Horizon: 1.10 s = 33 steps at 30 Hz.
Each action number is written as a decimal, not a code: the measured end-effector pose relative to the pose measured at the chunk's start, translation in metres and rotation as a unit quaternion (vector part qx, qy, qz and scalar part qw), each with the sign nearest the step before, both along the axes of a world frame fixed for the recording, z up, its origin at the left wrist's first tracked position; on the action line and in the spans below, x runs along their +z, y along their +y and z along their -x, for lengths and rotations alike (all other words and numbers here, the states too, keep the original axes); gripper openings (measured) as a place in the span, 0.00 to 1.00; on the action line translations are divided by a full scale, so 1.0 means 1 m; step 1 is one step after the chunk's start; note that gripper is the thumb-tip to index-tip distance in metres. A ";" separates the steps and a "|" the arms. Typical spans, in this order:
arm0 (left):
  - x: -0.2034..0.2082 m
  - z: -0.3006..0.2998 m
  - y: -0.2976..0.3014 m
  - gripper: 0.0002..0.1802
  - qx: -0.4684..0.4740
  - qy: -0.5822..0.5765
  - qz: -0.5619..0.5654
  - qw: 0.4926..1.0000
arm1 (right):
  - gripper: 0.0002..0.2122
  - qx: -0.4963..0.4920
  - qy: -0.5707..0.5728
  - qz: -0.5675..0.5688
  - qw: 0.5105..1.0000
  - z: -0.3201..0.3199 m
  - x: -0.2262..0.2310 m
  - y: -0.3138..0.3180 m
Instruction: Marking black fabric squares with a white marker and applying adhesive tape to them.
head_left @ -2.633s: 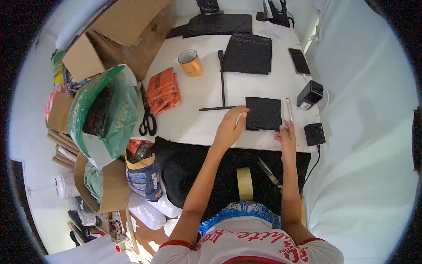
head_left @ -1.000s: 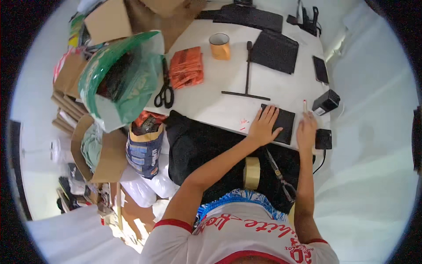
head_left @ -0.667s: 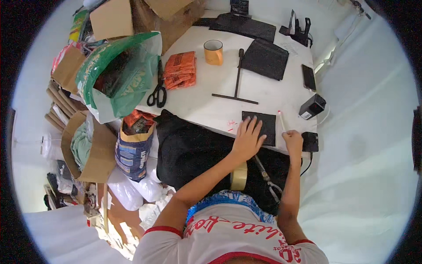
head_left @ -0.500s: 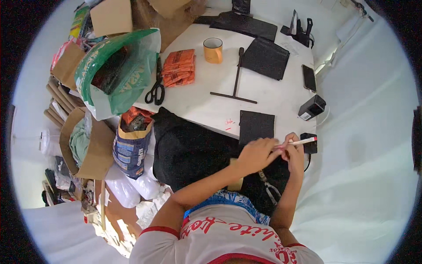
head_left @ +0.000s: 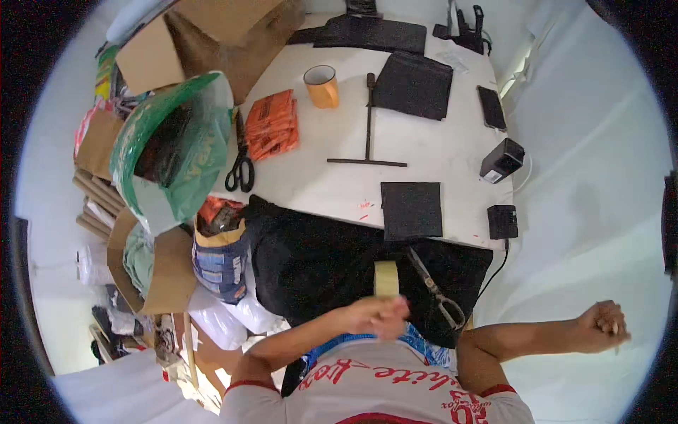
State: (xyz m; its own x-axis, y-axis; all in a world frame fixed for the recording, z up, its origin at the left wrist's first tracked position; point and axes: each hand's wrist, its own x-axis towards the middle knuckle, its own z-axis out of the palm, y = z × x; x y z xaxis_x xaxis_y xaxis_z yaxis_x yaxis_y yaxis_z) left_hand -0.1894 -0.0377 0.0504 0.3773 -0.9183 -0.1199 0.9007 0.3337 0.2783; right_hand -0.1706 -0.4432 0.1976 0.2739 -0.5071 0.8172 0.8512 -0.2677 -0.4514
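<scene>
A broad white desk point(head_left: 304, 155) spreads beyond a large, draped black cloth point(head_left: 311, 247). A flat, square black piece of material point(head_left: 412, 210) lies at the desk's near edge, beside the cloth. Long metal scissors point(head_left: 435, 290) rest on the cloth, blades partly spread. The blurred left hand point(head_left: 376, 316) overlaps the end of a pale yellow tape roll point(head_left: 386, 278); its grip is unclear. The right hand point(head_left: 602, 327) extends well right, fingers curled; whether its grip holds anything, I cannot tell.
</scene>
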 end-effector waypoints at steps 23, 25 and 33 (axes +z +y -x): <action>-0.067 -0.179 -0.025 0.14 0.287 -0.709 -0.570 0.300 | 0.11 0.365 0.444 0.036 0.817 -0.222 -0.221 0.182; -0.071 -0.183 -0.027 0.13 0.279 -0.704 -0.579 0.303 | 0.11 0.369 0.470 0.086 0.797 -0.225 -0.221 0.179; -0.074 -0.190 -0.037 0.13 0.280 -0.698 -0.578 0.316 | 0.12 0.324 0.481 0.133 0.803 -0.229 -0.229 0.175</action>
State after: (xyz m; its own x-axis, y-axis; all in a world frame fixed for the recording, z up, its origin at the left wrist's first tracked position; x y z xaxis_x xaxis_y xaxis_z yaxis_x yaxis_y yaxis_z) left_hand 0.0006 -0.0745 -0.0239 0.8682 -0.3081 0.3889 -0.4799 -0.7206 0.5005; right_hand 0.0587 -0.2681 -0.0311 0.9800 0.1549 0.1246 0.1418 -0.1053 -0.9843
